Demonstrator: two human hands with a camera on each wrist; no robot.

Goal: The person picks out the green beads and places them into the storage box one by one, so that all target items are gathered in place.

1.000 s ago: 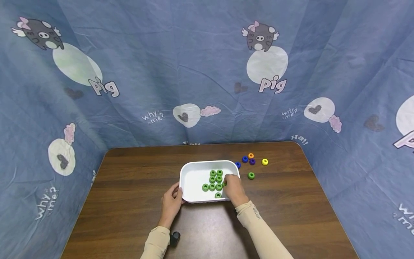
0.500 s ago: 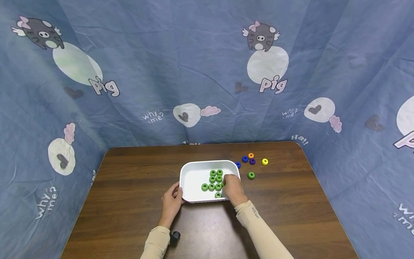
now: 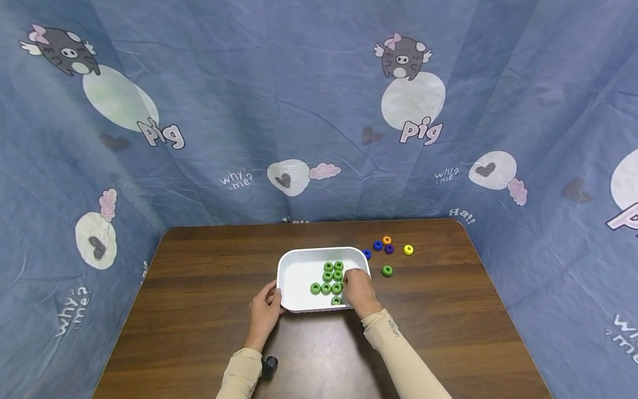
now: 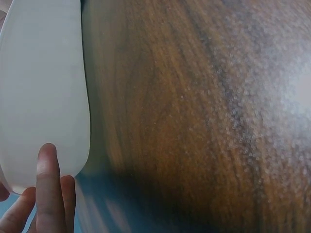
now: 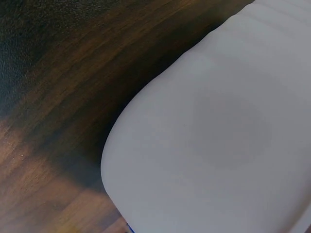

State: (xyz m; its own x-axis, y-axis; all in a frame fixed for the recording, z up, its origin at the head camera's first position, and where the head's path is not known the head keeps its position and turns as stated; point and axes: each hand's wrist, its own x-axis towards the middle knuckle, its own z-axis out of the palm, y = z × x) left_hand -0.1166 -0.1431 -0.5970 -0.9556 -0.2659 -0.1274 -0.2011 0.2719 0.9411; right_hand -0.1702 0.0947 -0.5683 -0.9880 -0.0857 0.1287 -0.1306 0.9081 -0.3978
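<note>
A white tray [image 3: 298, 282] sits mid-table with several green beads [image 3: 336, 288] in its right half, most in short rows. My left hand [image 3: 265, 310] holds the tray's near left corner, thumb at the rim; in the left wrist view its fingers [image 4: 48, 189] lie against the outer wall. Inside the tray's right end, my right hand [image 3: 361, 290] has its fingers curled at a green bead [image 3: 344, 282], which they mostly hide. In the right wrist view only the tray's outer wall [image 5: 204, 131] and the tabletop show, without the hand.
Right of the tray lie loose beads: a green one [image 3: 387, 270], a yellow one [image 3: 408, 250], an orange one [image 3: 386, 240], a purple one [image 3: 389, 249] and two blue ones [image 3: 377, 245]. A blue curtain [image 3: 319, 111] surrounds the wooden table [image 3: 209, 277].
The row of three green beads beside my right hand has shifted slightly left, and so has that hand. My left hand and the tray have stayed in place.
</note>
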